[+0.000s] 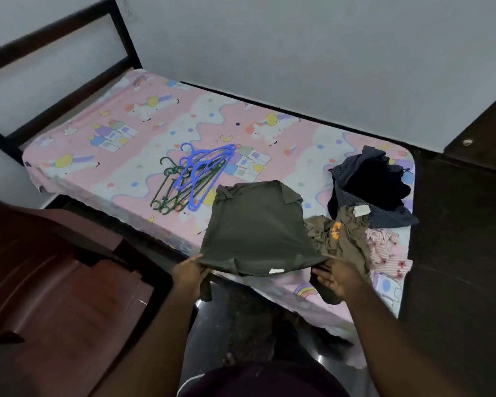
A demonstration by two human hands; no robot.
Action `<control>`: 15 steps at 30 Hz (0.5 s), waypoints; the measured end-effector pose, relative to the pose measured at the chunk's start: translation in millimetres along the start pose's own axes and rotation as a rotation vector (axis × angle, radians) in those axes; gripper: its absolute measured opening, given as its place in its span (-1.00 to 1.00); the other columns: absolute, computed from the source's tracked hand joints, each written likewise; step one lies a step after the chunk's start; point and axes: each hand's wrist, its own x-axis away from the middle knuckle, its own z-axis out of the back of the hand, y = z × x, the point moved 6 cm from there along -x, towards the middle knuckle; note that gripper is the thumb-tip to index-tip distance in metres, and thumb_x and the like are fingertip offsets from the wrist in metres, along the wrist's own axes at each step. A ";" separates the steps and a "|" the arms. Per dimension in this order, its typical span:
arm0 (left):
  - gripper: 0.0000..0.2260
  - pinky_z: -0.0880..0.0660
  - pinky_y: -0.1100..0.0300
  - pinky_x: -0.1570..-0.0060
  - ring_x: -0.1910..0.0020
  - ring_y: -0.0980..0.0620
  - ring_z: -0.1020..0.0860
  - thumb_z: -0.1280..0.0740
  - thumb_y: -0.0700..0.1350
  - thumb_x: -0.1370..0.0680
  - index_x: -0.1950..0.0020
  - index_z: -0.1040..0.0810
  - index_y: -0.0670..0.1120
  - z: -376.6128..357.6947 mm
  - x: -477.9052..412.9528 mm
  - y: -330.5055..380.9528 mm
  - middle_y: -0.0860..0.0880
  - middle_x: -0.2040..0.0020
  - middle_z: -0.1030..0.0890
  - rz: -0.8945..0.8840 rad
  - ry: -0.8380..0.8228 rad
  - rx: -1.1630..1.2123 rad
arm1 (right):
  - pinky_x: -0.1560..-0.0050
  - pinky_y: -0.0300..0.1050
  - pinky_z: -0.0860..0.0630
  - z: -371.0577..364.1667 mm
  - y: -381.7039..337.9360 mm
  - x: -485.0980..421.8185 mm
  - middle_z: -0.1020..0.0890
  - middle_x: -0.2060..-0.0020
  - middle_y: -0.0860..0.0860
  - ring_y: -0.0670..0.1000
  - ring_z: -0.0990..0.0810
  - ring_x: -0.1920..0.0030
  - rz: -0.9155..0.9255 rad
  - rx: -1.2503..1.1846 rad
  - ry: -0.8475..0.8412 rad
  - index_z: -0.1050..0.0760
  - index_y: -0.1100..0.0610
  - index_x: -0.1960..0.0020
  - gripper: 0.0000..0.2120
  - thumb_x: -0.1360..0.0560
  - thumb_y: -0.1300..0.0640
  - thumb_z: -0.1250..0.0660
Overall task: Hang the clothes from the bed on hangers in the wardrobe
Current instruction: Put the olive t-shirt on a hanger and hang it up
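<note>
An olive green shirt [255,224] lies spread flat on the bed [103,144], its hem at the near edge. My left hand [190,275] grips the hem's left corner. My right hand [340,277] grips the right corner, with dark cloth hanging below it. A pile of blue and green plastic hangers [194,179] lies on the sheet just beyond the shirt's left side. To the right of the shirt lie a brown garment with an orange print [341,236], a dark navy garment [370,184] and a pink striped garment [387,253].
The bed has a pink cartoon sheet and a dark headboard frame [55,61] at the far left. A reddish-brown plastic chair [55,276] stands at the left, close to the bed. Dark wooden furniture [481,133] stands at the right against the wall.
</note>
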 end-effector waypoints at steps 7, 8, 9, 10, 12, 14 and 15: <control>-0.82 -0.51 0.05 -0.03 -0.03 -0.17 -0.57 -0.13 -0.37 -0.62 -0.10 -0.51 -0.32 8.2 5.0 12.6 -0.26 -0.09 -0.55 0.021 -0.086 -0.237 | 0.23 -0.13 -0.41 -21.0 -5.4 17.1 -0.56 -0.06 0.09 0.02 -0.55 0.20 0.087 0.194 0.008 -0.46 0.15 -0.14 -0.76 -0.67 0.21 -0.02; -0.80 -0.51 0.06 -0.06 -0.15 -0.23 -0.55 -0.11 -0.36 -0.63 -0.15 -0.49 -0.34 1.7 8.3 26.1 -0.25 -0.06 -0.55 0.002 -0.104 -0.246 | 0.25 -0.12 -0.40 -27.3 -20.3 21.4 -0.56 -0.05 0.09 0.03 -0.55 0.21 0.135 0.213 0.008 -0.47 0.16 -0.14 -0.76 -0.66 0.21 -0.04; -0.78 -0.51 0.05 -0.13 -0.23 -0.25 -0.52 -0.10 -0.35 -0.63 -0.19 -0.48 -0.34 -7.6 10.3 41.8 -0.23 -0.04 -0.54 -0.027 -0.125 -0.251 | 0.28 -0.12 -0.40 -32.6 -39.5 25.4 -0.57 -0.02 0.12 0.06 -0.56 0.20 0.183 0.239 0.005 -0.48 0.18 -0.14 -0.78 -0.65 0.20 -0.08; -0.80 -0.53 0.05 -0.16 -0.23 -0.24 -0.52 -0.13 -0.35 -0.62 -0.16 -0.50 -0.31 -17.7 16.5 63.5 -0.19 -0.01 -0.55 -0.075 -0.141 -0.295 | 0.30 -0.12 -0.40 -37.1 -60.1 28.4 -0.58 0.00 0.16 0.08 -0.57 0.19 0.232 0.270 -0.001 -0.49 0.21 -0.14 -0.81 -0.63 0.20 -0.14; -0.87 -0.61 0.13 0.04 -0.11 -0.18 -0.59 -0.21 -0.35 -0.59 -0.04 -0.53 -0.23 -40.0 36.6 121.3 -0.13 0.05 -0.57 -0.218 -0.173 -0.412 | 0.31 -0.11 -0.40 -51.0 -113.1 49.1 -0.56 0.09 0.19 0.12 -0.56 0.16 0.332 0.279 -0.075 -0.47 0.24 -0.01 -0.89 -0.51 0.22 -0.29; -0.86 -0.60 0.22 0.23 -0.02 -0.12 -0.62 -0.21 -0.36 -0.58 -0.04 -0.51 -0.19 -63.2 62.8 189.6 -0.15 -0.02 -0.56 -0.372 -0.220 -0.396 | 0.23 -0.09 -0.49 -62.5 -179.8 87.2 -0.56 0.19 0.13 0.08 -0.57 0.21 0.545 0.260 -0.097 -0.46 0.12 0.13 -0.93 -0.47 0.25 -0.32; -0.85 -0.60 0.24 0.26 0.07 -0.06 -0.64 -0.19 -0.38 -0.58 -0.02 -0.51 -0.19 -73.2 76.0 220.3 -0.18 -0.04 -0.55 -0.456 -0.244 -0.341 | 0.22 -0.10 -0.54 -62.2 -211.5 110.3 -0.59 0.21 0.09 0.05 -0.59 0.23 0.690 0.247 -0.038 -0.48 0.07 0.16 -0.87 -0.53 0.25 -0.28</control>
